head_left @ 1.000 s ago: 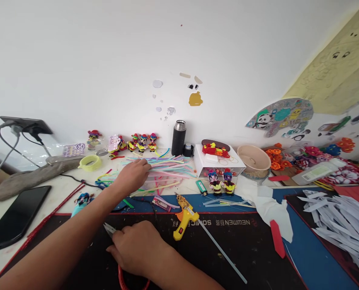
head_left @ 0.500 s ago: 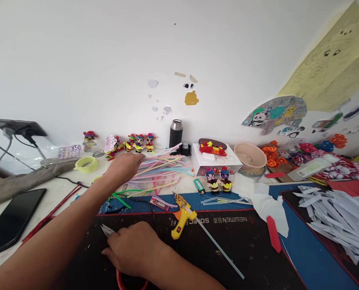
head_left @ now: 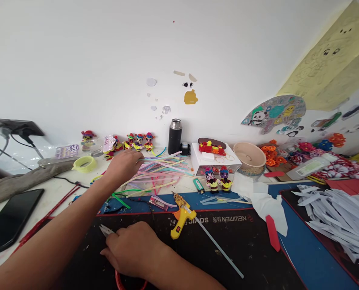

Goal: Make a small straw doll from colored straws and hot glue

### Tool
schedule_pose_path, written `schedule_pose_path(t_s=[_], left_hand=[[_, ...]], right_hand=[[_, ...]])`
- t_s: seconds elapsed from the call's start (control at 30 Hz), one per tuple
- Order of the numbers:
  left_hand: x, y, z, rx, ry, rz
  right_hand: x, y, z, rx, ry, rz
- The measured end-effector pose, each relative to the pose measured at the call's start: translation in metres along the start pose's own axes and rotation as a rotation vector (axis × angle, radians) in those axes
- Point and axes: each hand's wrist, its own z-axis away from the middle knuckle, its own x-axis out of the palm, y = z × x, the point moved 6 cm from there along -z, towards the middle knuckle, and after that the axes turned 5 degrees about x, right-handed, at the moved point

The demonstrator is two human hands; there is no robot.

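Observation:
My left hand (head_left: 126, 165) reaches over the pile of pastel pipe cleaners (head_left: 164, 167), its fingers bent together at the pile's left part; what they pinch is too small to make out. Nearer to me, my right hand (head_left: 133, 249) is wrapped round red-handled scissors (head_left: 106, 230), whose blade tips point to the upper left over the black mat (head_left: 227, 241). The red handle loop shows below the palm. Right of that hand, a yellow glue gun (head_left: 182, 217) lies on the mat with a long glue stick out of its back.
A black phone (head_left: 13, 219) and driftwood (head_left: 28, 177) lie at the left. Small figures (head_left: 138, 141), a black flask (head_left: 175, 137), a white box (head_left: 218, 161) and a bowl (head_left: 250, 156) stand along the wall. White paper strips (head_left: 342, 225) are heaped at the right.
The fingers of my left hand have come down slightly, and the strand raised by them before now lies lower on the pile. My right hand still holds the scissors. The view has shifted slightly.

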Motion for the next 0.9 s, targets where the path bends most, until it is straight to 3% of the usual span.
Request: schedule_pose_path(t_s=[0.13, 0.3, 0.43, 0.67, 0.9], left_hand=[[0.006, 0.001, 0.000, -0.015, 0.000, 0.011], [0.030, 0.001, 0.005, -0.036, -0.168, 0.010], [0.039, 0.007, 0.008, -0.021, -0.235, 0.003], [0.043, 0.021, -0.003, 0.024, -0.209, 0.005], [0.061, 0.050, 0.003, 0.145, -0.242, 0.062]], right_hand=[[0.000, 0.000, 0.000, 0.005, -0.012, -0.008], [0.001, 0.000, 0.001, 0.013, -0.016, 0.002], [0.003, 0.000, 0.001, 0.004, 0.000, 0.008], [0.007, 0.000, -0.001, -0.005, -0.015, 0.008], [0.007, 0.000, -0.001, -0.003, -0.015, -0.004]])
